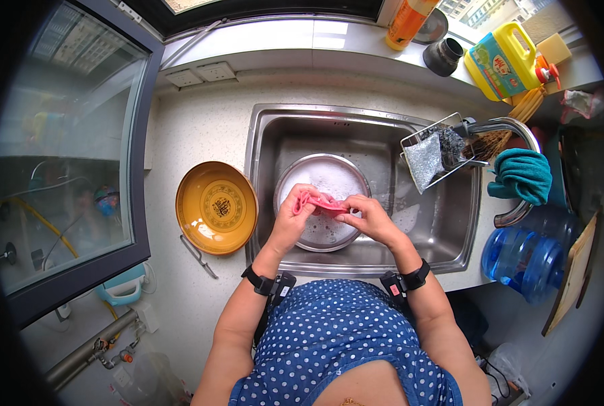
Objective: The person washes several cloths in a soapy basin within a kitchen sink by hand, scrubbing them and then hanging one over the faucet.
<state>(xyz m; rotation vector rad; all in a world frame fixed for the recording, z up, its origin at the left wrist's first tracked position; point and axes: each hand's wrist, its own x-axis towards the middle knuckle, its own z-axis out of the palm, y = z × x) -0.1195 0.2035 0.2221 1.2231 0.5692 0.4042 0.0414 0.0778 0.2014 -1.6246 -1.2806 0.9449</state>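
Note:
A wet pink cloth point(327, 202) is stretched between my two hands, above a round metal basin point(321, 248) of sudsy water. My left hand point(293, 213) grips its bunched left end. The fingers and thumb of my right hand point(368, 215) pinch the other end. The basin stands in the left part of a stainless steel sink point(434, 223). Left of the sink, a brown-yellow bowl point(217, 208) with a patterned centre rests on the counter, and a metal peeler-like tool point(199, 257) lies below it.
A wire rack point(436, 152) with scouring pads hangs by the curved faucet point(522, 129), which has a teal cloth point(520, 176) over it. Blue water jug point(525, 259) at right; yellow detergent jug point(505, 61) and orange bottle point(408, 23) on the sill. An open window pane point(73, 152) juts in at left.

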